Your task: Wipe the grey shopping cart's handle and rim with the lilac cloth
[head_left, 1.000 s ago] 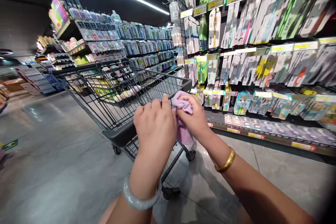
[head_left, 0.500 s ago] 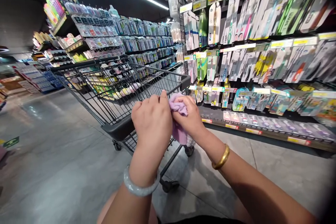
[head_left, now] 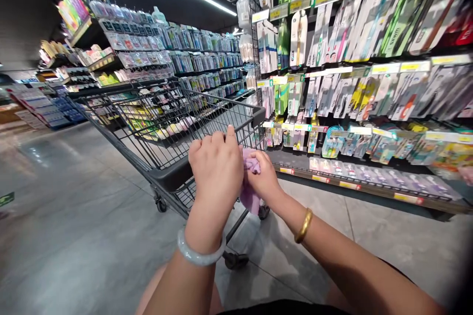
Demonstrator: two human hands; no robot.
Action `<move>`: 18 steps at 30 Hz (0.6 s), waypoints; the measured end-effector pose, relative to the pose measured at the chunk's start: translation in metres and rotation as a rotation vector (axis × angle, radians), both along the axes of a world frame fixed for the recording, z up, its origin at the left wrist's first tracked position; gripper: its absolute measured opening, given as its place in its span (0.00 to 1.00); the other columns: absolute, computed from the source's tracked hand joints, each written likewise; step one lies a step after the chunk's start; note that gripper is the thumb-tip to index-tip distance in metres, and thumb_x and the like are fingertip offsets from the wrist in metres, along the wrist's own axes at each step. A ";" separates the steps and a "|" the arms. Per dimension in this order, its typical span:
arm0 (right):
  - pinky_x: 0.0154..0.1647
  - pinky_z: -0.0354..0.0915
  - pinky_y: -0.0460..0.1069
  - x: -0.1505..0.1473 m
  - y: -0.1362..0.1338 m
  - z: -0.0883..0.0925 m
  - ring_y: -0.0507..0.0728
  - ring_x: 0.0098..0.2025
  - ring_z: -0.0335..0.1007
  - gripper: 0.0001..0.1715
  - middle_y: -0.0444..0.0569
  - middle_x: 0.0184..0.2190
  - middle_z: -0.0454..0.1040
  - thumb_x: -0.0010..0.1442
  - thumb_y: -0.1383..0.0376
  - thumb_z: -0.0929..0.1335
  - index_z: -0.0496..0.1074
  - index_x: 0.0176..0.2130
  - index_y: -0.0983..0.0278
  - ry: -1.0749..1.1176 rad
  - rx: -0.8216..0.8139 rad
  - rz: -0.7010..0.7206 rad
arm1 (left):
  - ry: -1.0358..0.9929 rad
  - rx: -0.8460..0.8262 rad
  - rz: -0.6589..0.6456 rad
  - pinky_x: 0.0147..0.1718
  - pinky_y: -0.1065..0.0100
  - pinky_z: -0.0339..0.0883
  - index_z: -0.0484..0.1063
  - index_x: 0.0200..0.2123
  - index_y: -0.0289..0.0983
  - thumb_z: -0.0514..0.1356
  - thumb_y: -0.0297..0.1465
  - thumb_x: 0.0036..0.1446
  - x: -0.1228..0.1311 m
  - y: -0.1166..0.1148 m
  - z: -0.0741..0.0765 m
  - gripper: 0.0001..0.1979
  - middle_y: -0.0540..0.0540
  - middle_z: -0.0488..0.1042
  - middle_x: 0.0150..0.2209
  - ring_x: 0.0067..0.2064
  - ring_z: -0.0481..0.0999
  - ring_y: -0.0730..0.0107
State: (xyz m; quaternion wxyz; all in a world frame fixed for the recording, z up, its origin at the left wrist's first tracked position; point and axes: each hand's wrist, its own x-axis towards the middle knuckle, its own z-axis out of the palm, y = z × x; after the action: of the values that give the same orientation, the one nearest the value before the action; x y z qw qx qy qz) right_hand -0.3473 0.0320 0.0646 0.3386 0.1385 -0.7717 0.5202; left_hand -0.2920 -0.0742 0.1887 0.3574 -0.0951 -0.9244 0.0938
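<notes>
A black wire shopping cart stands in front of me, its thick end bar running behind my hands. My left hand, with a pale bangle on its wrist, is closed over this bar, knuckles up; its fingertips are hidden. Just to the right, my right hand pinches a crumpled purple cloth. The cloth lies close against the left hand's side, and its lower end hangs below the right hand. Whether the cloth touches the bar is hidden. A gold bangle circles my right wrist.
Shelves of packaged toothbrushes rise at the right, above a low ledge of small packs. More stocked shelves stand behind the cart. A cart wheel rests on the grey floor near my knees.
My right hand and the purple cloth have shifted slightly down. My left hand keeps its place on the bar. The view has turned a little, moving the right-hand shelves slightly left.
</notes>
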 end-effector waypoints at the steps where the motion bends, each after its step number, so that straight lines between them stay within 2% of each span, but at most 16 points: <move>1: 0.48 0.68 0.53 0.006 -0.005 0.011 0.56 0.44 0.68 0.15 0.47 0.42 0.71 0.50 0.68 0.67 0.69 0.40 0.59 0.041 0.009 0.067 | 0.002 0.001 0.006 0.41 0.54 0.57 0.67 0.63 0.35 0.50 0.33 0.66 0.000 0.000 0.000 0.24 0.37 0.77 0.41 0.43 0.74 0.51; 3: 0.49 0.69 0.53 0.014 -0.009 0.022 0.57 0.46 0.68 0.18 0.48 0.44 0.71 0.51 0.68 0.67 0.68 0.43 0.58 0.119 0.045 0.189 | 0.001 0.000 0.004 0.41 0.55 0.56 0.68 0.62 0.36 0.48 0.30 0.66 -0.001 0.000 0.000 0.24 0.37 0.77 0.40 0.43 0.74 0.52; 4: 0.49 0.69 0.53 0.014 -0.009 0.021 0.58 0.47 0.68 0.18 0.49 0.45 0.70 0.51 0.68 0.68 0.68 0.44 0.59 0.146 0.080 0.222 | 0.004 0.002 0.000 0.41 0.55 0.56 0.68 0.62 0.37 0.48 0.29 0.66 -0.001 0.000 0.000 0.24 0.37 0.77 0.40 0.43 0.74 0.53; 7: 0.50 0.69 0.57 0.002 0.001 -0.006 0.61 0.50 0.67 0.21 0.53 0.50 0.68 0.49 0.68 0.69 0.69 0.45 0.59 0.136 0.207 0.165 | 0.024 0.001 -0.025 0.42 0.55 0.56 0.67 0.63 0.38 0.48 0.29 0.66 -0.002 -0.002 -0.004 0.24 0.38 0.76 0.42 0.43 0.73 0.54; 9: 0.51 0.69 0.58 -0.011 0.010 -0.028 0.62 0.49 0.67 0.20 0.53 0.49 0.68 0.48 0.69 0.69 0.69 0.43 0.59 0.092 0.216 0.096 | 0.030 -0.013 -0.040 0.42 0.55 0.56 0.66 0.64 0.38 0.49 0.30 0.66 -0.003 -0.003 -0.007 0.25 0.38 0.75 0.42 0.43 0.72 0.54; 11: 0.50 0.69 0.58 -0.018 0.016 -0.040 0.61 0.47 0.67 0.16 0.51 0.45 0.69 0.49 0.69 0.67 0.69 0.41 0.60 0.060 0.177 0.048 | 0.022 -0.027 -0.047 0.43 0.55 0.57 0.65 0.65 0.37 0.50 0.30 0.66 -0.002 -0.004 -0.008 0.25 0.38 0.75 0.43 0.43 0.71 0.54; 15: 0.48 0.70 0.59 -0.003 0.003 -0.033 0.61 0.45 0.68 0.14 0.51 0.42 0.69 0.52 0.67 0.66 0.68 0.41 0.60 0.035 0.115 -0.007 | 0.025 -0.005 -0.043 0.43 0.55 0.57 0.65 0.64 0.37 0.50 0.28 0.66 -0.002 -0.003 -0.007 0.25 0.39 0.75 0.42 0.43 0.71 0.54; 18: 0.43 0.72 0.56 0.024 -0.024 -0.029 0.61 0.44 0.71 0.22 0.52 0.44 0.73 0.48 0.63 0.70 0.71 0.46 0.59 0.075 0.162 0.125 | 0.033 0.008 -0.039 0.42 0.55 0.57 0.66 0.64 0.36 0.49 0.27 0.66 -0.003 -0.002 -0.007 0.24 0.40 0.74 0.40 0.42 0.71 0.55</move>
State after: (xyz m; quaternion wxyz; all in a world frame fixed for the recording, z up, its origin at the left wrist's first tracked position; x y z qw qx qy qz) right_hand -0.3232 0.0082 0.0352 0.3217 0.2325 -0.7880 0.4706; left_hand -0.2951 -0.0761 0.1812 0.3747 -0.1101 -0.9167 0.0846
